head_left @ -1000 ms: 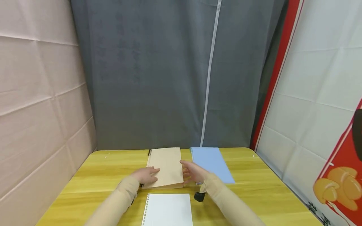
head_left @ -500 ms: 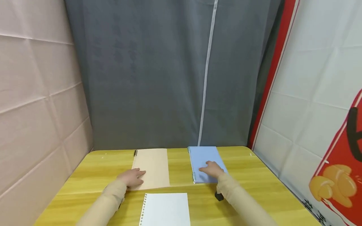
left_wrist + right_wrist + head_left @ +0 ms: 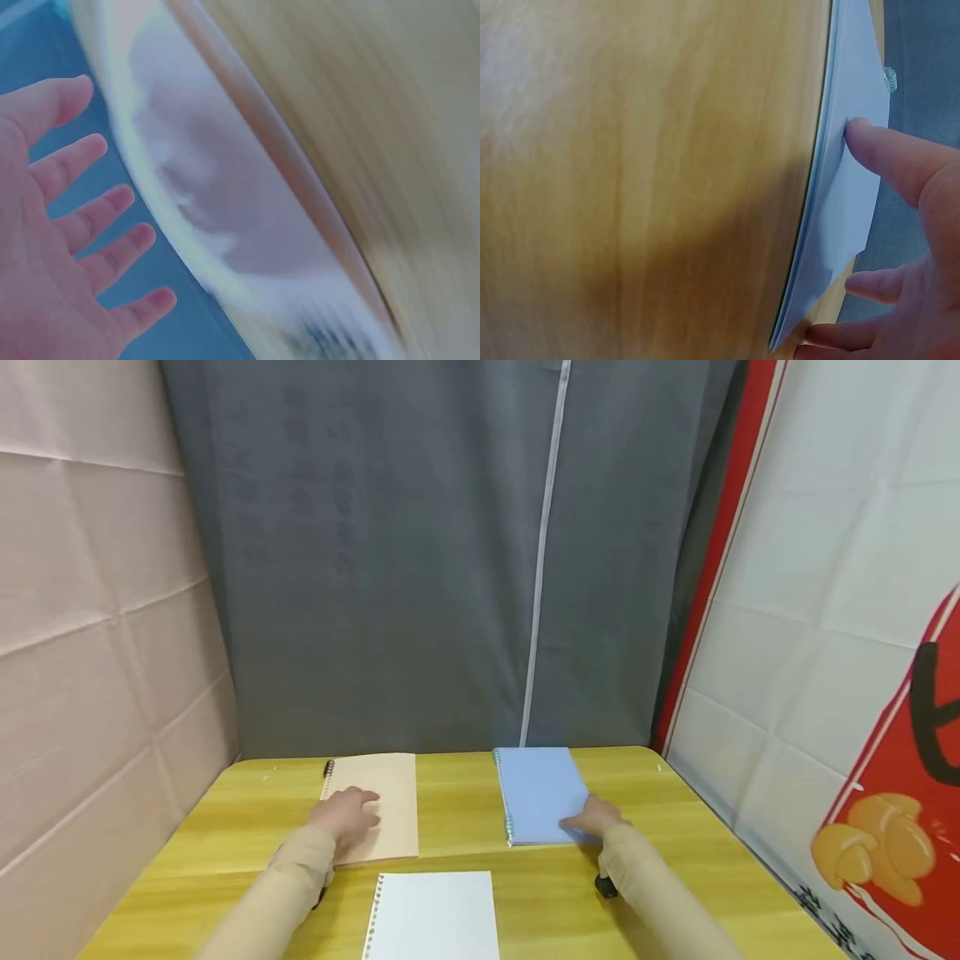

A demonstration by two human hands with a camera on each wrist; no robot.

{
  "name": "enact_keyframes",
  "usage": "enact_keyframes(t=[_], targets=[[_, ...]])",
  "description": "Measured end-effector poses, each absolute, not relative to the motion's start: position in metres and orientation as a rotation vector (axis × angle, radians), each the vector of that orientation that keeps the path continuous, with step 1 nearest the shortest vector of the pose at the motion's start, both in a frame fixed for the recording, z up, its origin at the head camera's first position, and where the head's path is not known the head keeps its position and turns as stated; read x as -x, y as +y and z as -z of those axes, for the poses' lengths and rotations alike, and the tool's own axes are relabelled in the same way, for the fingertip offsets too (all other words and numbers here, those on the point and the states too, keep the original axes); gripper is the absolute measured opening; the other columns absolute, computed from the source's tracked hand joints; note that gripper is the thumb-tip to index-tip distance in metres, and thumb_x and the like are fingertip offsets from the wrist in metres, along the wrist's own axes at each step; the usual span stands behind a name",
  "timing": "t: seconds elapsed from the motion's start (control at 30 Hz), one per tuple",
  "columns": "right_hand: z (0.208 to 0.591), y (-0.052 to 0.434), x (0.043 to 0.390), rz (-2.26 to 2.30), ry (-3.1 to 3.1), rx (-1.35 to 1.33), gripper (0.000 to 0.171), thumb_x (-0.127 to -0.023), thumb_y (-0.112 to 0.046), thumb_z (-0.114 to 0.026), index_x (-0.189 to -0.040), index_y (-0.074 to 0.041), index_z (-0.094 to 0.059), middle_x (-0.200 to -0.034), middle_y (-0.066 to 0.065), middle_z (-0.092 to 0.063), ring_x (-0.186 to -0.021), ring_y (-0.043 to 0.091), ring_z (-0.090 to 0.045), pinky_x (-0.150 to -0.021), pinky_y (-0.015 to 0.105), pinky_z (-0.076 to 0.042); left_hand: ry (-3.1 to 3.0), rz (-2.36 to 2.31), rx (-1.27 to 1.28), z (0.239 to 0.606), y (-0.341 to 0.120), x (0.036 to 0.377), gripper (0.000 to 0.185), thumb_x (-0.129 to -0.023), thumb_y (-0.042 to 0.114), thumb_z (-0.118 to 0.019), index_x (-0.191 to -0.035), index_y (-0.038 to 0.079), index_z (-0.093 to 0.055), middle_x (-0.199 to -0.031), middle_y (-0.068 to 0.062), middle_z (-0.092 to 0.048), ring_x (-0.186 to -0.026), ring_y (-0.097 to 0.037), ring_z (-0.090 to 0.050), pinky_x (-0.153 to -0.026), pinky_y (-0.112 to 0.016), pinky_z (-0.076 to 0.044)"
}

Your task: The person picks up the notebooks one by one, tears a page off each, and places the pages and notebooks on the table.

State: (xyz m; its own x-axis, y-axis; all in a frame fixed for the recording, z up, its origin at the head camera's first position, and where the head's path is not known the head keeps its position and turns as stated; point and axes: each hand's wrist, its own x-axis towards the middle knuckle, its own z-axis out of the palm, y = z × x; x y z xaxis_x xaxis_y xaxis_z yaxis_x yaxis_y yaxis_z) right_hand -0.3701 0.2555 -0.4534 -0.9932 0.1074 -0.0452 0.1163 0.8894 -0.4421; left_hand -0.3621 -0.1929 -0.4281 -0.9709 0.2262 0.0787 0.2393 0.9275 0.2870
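A beige spiral notebook (image 3: 393,785) lies on the left of the table in the head view. My left hand (image 3: 347,817) is over its left part; in the left wrist view the fingers (image 3: 112,202) are spread and relaxed, with their shadow on the cover. To the right lies a blue spiral notebook (image 3: 536,789). My right hand (image 3: 594,817) is at its lower right edge. Seen from the right wrist, its thumb (image 3: 892,154) touches the blue cover while the other fingers spread along the edge, near the tabletop.
A white notebook or pad (image 3: 435,914) with holes down its left side lies at the front of the wooden table (image 3: 187,885). A grey curtain (image 3: 390,568) hangs behind the table, with cloth walls at left and right.
The beige notebook has shifted left, away from the blue one, with my left hand at it. My right hand left the beige notebook's right edge and moved right to the blue notebook's edge.
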Motion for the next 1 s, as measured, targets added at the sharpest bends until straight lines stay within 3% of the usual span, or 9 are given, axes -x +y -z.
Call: enact_keyframes(t=[0.17,0.4,0.7,1.0], targets=[[0.459,0.258,0.365,0.724,3.028,-0.234,0.081,-0.082,-0.044,-0.072,-0.132,0.013,-0.045,-0.128,0.033,-0.051,-0.114,0.047,-0.05,-0.091,0.064,-0.039,-3.008,0.599,0.63,0.434,-0.102,0.362,0.044,-0.088,0.03,-0.067,-0.127,0.011,-0.064,-0.124,-0.011,-0.064,-0.117,-0.038,-0.056,-0.094,-0.057,-0.044],[0.46,0.26,0.364,0.815,3.024,-0.194,0.077,-0.088,-0.039,-0.064,-0.135,0.017,-0.04,-0.135,0.035,-0.045,-0.122,0.051,-0.044,-0.099,0.06,-0.038,-3.141,0.594,0.827,0.44,-0.008,0.353,0.056,-0.088,0.04,-0.063,-0.139,0.017,-0.055,-0.135,-0.007,-0.058,-0.127,-0.032,-0.049,-0.105,-0.05,-0.037],[0.459,0.25,0.373,1.008,3.002,-0.122,0.076,-0.089,-0.039,-0.063,-0.134,0.019,-0.041,-0.137,0.036,-0.043,-0.126,0.051,-0.041,-0.104,0.055,-0.036,-3.166,0.582,0.787,0.439,0.011,0.344,0.057,-0.087,0.041,-0.066,-0.138,0.017,-0.056,-0.135,-0.009,-0.058,-0.131,-0.033,-0.044,-0.111,-0.062,-0.02],[0.458,0.263,0.388,1.549,2.739,-0.254,0.083,-0.09,-0.047,-0.059,-0.137,0.018,-0.036,-0.142,0.036,-0.034,-0.131,0.051,-0.033,-0.108,0.058,-0.03,-3.142,0.617,0.806,0.441,0.006,0.349,0.057,-0.087,0.039,-0.065,-0.138,0.015,-0.056,-0.134,-0.008,-0.059,-0.127,-0.032,-0.048,-0.108,-0.06,-0.026]])
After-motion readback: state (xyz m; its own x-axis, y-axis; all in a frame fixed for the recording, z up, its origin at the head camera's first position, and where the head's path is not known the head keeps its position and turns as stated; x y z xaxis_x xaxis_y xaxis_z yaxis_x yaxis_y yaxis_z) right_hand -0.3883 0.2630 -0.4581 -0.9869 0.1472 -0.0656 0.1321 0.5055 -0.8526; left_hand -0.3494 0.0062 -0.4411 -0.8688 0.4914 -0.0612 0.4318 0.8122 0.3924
